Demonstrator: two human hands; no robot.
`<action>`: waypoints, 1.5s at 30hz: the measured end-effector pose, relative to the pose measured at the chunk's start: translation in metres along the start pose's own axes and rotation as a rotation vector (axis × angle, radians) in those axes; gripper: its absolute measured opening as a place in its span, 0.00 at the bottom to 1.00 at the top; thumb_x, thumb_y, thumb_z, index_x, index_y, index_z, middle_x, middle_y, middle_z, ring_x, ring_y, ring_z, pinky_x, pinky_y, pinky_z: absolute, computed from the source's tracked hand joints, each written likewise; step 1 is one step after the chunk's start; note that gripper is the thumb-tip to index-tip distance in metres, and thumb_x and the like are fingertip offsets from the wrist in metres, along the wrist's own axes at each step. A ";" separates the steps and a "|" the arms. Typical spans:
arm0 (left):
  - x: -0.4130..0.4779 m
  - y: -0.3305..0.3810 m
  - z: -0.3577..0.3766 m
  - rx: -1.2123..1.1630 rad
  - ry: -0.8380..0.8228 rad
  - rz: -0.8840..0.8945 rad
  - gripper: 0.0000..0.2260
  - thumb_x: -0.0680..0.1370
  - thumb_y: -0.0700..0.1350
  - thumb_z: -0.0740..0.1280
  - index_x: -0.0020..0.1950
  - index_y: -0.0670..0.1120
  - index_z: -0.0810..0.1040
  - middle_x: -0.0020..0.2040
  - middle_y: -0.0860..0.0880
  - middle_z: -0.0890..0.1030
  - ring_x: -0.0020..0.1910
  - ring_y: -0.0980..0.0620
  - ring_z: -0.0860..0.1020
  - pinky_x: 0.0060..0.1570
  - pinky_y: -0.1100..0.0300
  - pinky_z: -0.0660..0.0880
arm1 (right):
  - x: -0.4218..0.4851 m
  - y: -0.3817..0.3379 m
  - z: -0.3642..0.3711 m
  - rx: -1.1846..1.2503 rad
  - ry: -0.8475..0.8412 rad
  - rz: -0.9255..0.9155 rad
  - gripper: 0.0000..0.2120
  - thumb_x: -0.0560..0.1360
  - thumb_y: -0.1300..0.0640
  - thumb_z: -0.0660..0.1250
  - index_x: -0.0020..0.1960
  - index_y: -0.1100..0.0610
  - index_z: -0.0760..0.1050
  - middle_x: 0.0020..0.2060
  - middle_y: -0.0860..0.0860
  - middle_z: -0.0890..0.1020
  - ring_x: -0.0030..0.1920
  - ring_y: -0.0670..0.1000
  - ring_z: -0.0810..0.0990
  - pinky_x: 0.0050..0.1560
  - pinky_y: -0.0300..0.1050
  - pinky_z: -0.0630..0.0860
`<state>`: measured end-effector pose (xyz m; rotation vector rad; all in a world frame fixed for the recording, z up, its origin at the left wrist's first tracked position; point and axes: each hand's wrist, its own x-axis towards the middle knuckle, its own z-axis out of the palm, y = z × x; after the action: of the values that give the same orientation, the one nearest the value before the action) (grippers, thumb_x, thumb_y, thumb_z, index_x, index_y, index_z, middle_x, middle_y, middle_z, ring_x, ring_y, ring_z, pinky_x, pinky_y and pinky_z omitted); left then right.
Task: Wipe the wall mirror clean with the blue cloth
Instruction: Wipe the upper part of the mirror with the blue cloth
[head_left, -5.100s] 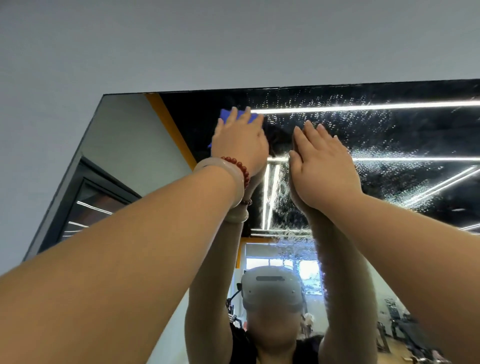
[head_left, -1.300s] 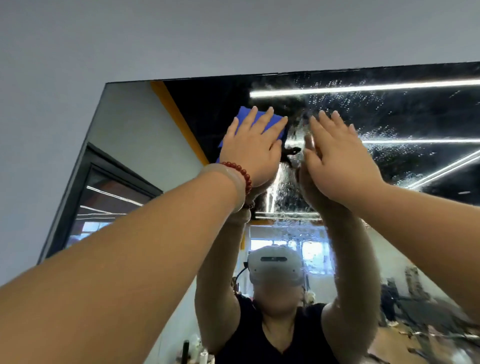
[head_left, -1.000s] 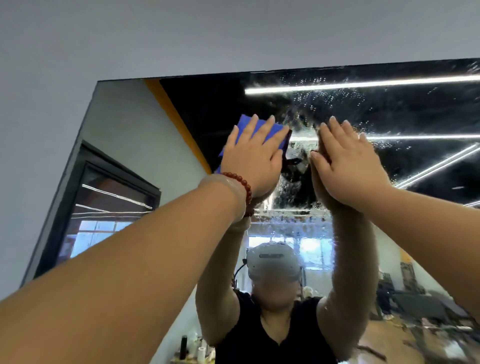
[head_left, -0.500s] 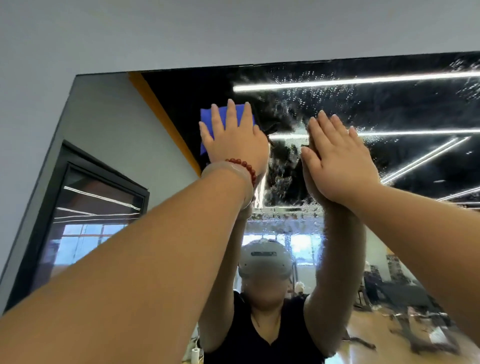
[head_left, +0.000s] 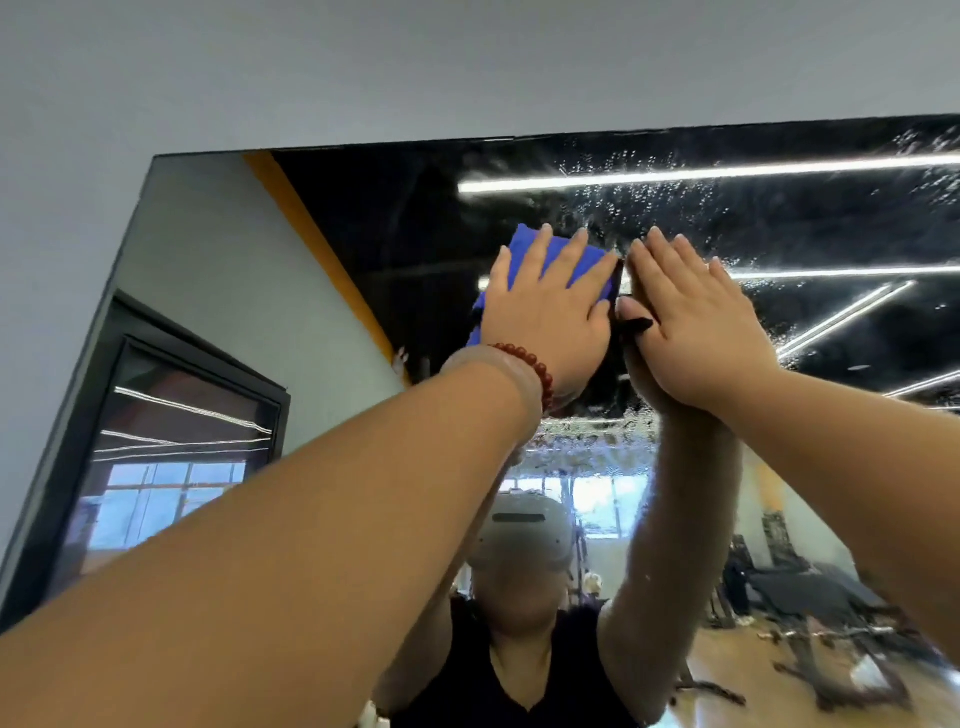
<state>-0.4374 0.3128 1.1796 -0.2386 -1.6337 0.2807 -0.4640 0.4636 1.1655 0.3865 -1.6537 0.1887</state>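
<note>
The wall mirror (head_left: 395, 218) fills most of the head view, its upper left corner high on a grey wall. My left hand (head_left: 545, 312) presses the blue cloth (head_left: 524, 249) flat against the glass near the top, fingers straight and spread. My right hand (head_left: 691, 322) lies flat on the glass just right of it, fingers straight, almost touching the left hand. Water droplets and streaks (head_left: 675, 208) speckle the glass above and to the right of both hands. The patch left of the cloth looks smooth and dark.
The grey wall (head_left: 363, 67) runs above and left of the mirror's dark frame. The glass reflects my arms, a person in a dark top with a headset (head_left: 519, 535), ceiling light strips, a window and gym equipment at the lower right.
In the last half second my left hand slid the cloth to the right, close to my right hand. Before that the cloth swept left. My right hand stayed flat on the glass.
</note>
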 end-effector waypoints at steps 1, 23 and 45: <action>0.005 -0.006 -0.001 -0.005 0.004 -0.046 0.23 0.83 0.55 0.48 0.78 0.59 0.52 0.80 0.54 0.49 0.78 0.48 0.44 0.75 0.44 0.40 | 0.000 0.000 0.000 -0.007 0.002 -0.003 0.33 0.79 0.41 0.40 0.80 0.53 0.46 0.79 0.49 0.47 0.79 0.50 0.44 0.76 0.47 0.40; 0.035 -0.004 -0.005 0.043 0.006 -0.098 0.23 0.83 0.53 0.50 0.78 0.59 0.53 0.80 0.54 0.52 0.78 0.50 0.47 0.75 0.43 0.44 | -0.001 0.008 0.005 -0.002 -0.002 -0.045 0.30 0.83 0.43 0.42 0.80 0.54 0.42 0.79 0.50 0.44 0.79 0.50 0.41 0.77 0.50 0.40; 0.052 -0.006 -0.005 0.060 -0.002 -0.293 0.24 0.83 0.53 0.47 0.79 0.56 0.49 0.80 0.52 0.49 0.78 0.47 0.44 0.75 0.45 0.42 | 0.001 0.009 0.003 0.066 0.013 -0.048 0.30 0.83 0.42 0.45 0.80 0.53 0.45 0.79 0.49 0.45 0.78 0.48 0.42 0.76 0.47 0.39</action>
<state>-0.4368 0.3236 1.2308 0.0474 -1.6350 0.1055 -0.4703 0.4709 1.1672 0.4732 -1.6269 0.2100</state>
